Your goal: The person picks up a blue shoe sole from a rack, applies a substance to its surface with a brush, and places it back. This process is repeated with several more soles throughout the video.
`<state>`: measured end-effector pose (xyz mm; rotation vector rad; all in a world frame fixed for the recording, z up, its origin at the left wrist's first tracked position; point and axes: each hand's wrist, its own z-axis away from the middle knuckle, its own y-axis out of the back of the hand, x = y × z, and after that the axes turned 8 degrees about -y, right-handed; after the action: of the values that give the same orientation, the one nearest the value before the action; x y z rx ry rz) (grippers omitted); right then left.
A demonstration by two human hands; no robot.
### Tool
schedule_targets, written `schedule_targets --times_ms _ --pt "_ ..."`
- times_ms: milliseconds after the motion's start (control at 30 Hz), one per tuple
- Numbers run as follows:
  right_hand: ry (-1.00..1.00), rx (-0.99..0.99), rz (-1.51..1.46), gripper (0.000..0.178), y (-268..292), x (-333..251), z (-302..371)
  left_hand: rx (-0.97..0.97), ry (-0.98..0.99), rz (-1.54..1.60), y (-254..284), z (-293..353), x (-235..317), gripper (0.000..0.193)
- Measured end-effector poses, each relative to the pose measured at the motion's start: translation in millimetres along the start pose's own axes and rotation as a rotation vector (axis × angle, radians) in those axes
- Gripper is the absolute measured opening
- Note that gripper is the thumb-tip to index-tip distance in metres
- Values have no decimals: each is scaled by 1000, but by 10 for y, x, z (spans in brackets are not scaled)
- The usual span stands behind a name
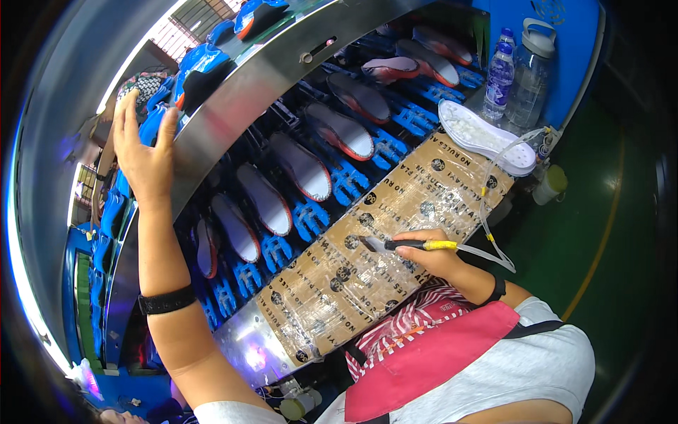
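Observation:
My right hand (pixel 432 253) grips a brush (pixel 406 245) with a black handle and a yellow end. Its flat bristles hover over or touch the cardboard-covered bench (pixel 332 283); I cannot tell which. A clear hose (pixel 483 215) runs from the brush's yellow end toward the bench's far right. My left hand (pixel 145 152) is raised at the upper left, fingers stretched and thumb apart, beside blue holders (pixel 152 124) on the upper level. Beyond the bench, several shoe uppers (pixel 300 166) lie bottom up in a row above blue clamps (pixel 311 220).
A white shoe sole (pixel 487 138) lies at the bench's right end, near a small bottle (pixel 499 81) and a larger clear bottle (pixel 530 78). A metal rail (pixel 233 95) curves above the uppers. At the right is green floor (pixel 600 212) with a yellow line.

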<state>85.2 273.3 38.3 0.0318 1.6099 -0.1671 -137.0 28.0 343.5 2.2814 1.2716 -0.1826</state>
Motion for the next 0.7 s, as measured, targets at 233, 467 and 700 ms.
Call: schedule_targets --times_ms 233,467,700 --pt "-57 0 -24 25 -20 -58 -21 -79 108 -10 -373 -140 273 85" --pt "-122 5 -67 25 66 -57 -1 -249 371 -182 -543 -178 -12 76" --pt "-83 -8 46 26 38 -81 2 -369 364 281 -199 6 -522 52"
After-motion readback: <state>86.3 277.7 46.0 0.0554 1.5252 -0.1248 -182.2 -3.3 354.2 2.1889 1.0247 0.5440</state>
